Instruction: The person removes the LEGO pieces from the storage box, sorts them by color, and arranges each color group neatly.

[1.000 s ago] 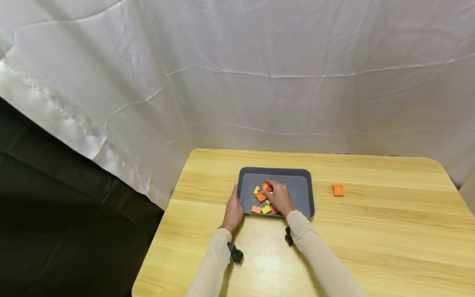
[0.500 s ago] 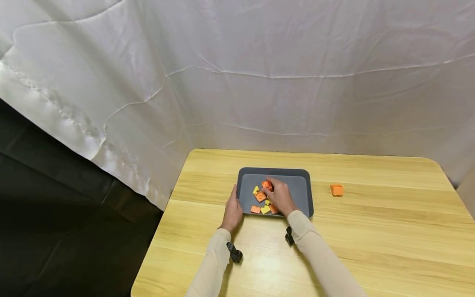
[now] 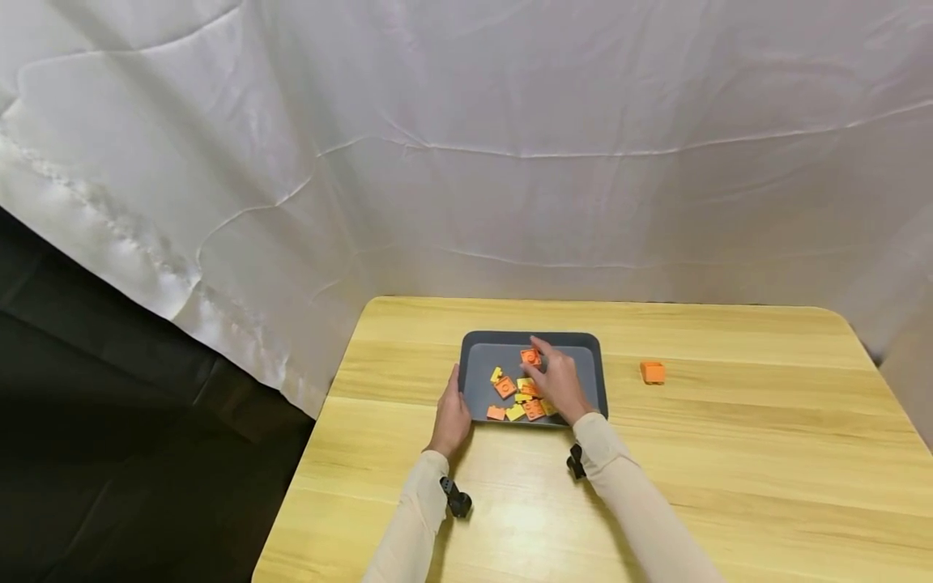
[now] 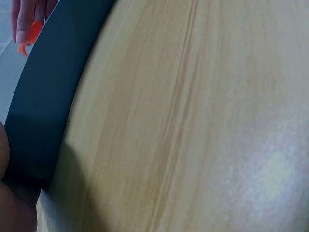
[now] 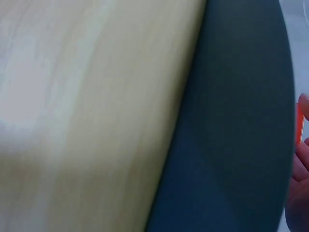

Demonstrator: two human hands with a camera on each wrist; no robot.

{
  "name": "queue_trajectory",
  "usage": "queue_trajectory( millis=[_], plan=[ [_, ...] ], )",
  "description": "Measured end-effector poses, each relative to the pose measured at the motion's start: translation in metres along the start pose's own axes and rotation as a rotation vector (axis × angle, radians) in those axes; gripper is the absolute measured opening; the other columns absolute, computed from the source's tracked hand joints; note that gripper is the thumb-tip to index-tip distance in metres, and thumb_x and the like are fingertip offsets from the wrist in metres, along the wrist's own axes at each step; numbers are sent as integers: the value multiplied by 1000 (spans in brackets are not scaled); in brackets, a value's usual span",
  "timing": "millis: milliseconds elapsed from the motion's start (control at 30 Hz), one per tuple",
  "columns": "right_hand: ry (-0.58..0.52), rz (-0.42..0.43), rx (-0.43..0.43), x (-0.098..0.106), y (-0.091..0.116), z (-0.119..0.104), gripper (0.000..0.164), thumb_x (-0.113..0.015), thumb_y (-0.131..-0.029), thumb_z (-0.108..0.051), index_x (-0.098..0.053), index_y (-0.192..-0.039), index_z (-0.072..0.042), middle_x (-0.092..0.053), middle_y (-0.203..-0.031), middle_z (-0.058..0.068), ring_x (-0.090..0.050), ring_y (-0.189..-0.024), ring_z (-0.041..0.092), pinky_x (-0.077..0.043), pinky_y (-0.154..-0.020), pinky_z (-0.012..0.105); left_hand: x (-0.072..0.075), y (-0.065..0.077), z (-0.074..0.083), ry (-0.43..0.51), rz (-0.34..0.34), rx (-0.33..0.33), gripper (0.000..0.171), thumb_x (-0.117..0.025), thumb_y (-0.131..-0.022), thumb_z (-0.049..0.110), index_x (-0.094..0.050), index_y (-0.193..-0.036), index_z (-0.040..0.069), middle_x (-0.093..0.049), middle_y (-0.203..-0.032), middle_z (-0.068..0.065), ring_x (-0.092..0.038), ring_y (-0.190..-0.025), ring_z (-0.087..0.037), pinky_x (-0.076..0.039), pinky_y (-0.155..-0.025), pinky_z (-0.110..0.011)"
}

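Observation:
A dark grey tray (image 3: 602,390) lies on the wooden table. My left hand (image 3: 449,417) grips its left side, fingers along the outer wall and thumb at the rim. Over the tray, my right hand (image 3: 562,384) pinches an orange toy brick (image 3: 530,356) between thumb and fingers. The left wrist view catches the fingertips with the orange brick (image 4: 32,36) beyond the tray wall. Several loose bricks lie below the hand: an orange brick (image 3: 504,387), a small yellow brick (image 3: 496,375) and a light orange brick (image 3: 496,413) among them. The right palm partly covers this group.
A lone orange brick (image 3: 652,372) sits on the table (image 3: 736,421) to the right of the tray. Behind the table hangs a white curtain (image 3: 510,202); black cloth (image 3: 146,453) covers the left side. Both wrists wear small black cameras.
The right hand has shifted right and away from me with the orange brick, leaving the pile. More yellow and orange bricks now show beneath it. The left hand stays at the tray.

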State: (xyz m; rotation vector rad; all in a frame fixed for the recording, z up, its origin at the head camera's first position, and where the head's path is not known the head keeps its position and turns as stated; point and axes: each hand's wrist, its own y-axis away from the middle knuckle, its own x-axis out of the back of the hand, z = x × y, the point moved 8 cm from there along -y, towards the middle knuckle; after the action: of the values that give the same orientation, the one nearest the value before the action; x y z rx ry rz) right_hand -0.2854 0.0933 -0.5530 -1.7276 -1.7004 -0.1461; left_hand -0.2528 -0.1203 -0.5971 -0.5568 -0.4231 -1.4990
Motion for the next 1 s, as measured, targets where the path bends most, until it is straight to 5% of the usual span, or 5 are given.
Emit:
queue_trajectory(
  millis=[400,567,733,833,1000],
  plan=[
    [34,15,-42,23,-3,-4,58,-81,-92,-10,-58,-143,5,-69,-126,27,-29,-41,8,-42,-52,31,7,-4,-6,3,15,15,55,-35,-106,-10,-24,-160,-9,-32,-163,-27,-36,-148,-41,-33,-122,-51],
    [52,51,-21,34,-4,-4,57,-81,-91,-9,-59,-142,7,-67,-129,27,-31,-43,11,-49,-62,37,9,-7,-9,-2,22,10,55,-35,-106,-11,-25,-160,-10,-33,-162,-28,-36,-148,-42,-33,-122,-53],
    [54,59,-27,42,-4,0,57,-80,-92,-9,-57,-143,6,-66,-133,26,-49,-50,28,-55,-70,44,11,-8,-12,2,27,16,55,-35,-106,-10,-24,-160,-9,-33,-163,-28,-36,-148,-41,-33,-122,-52],
    [55,76,-25,49,-5,2,57,-80,-92,-9,-58,-142,6,-66,-132,26,-67,-75,37,-60,-80,49,13,-9,-14,8,26,20,56,-34,-106,-10,-23,-161,-8,-32,-163,-28,-35,-149,-41,-32,-123,-52],
    [50,101,-26,60,-3,7,57,-81,-91,-8,-58,-141,8,-64,-133,28,-68,-113,43,-57,-98,56,14,-10,-14,6,23,13,56,-34,-106,-10,-23,-160,-9,-32,-163,-28,-35,-148,-42,-33,-122,-53]
  ],
)
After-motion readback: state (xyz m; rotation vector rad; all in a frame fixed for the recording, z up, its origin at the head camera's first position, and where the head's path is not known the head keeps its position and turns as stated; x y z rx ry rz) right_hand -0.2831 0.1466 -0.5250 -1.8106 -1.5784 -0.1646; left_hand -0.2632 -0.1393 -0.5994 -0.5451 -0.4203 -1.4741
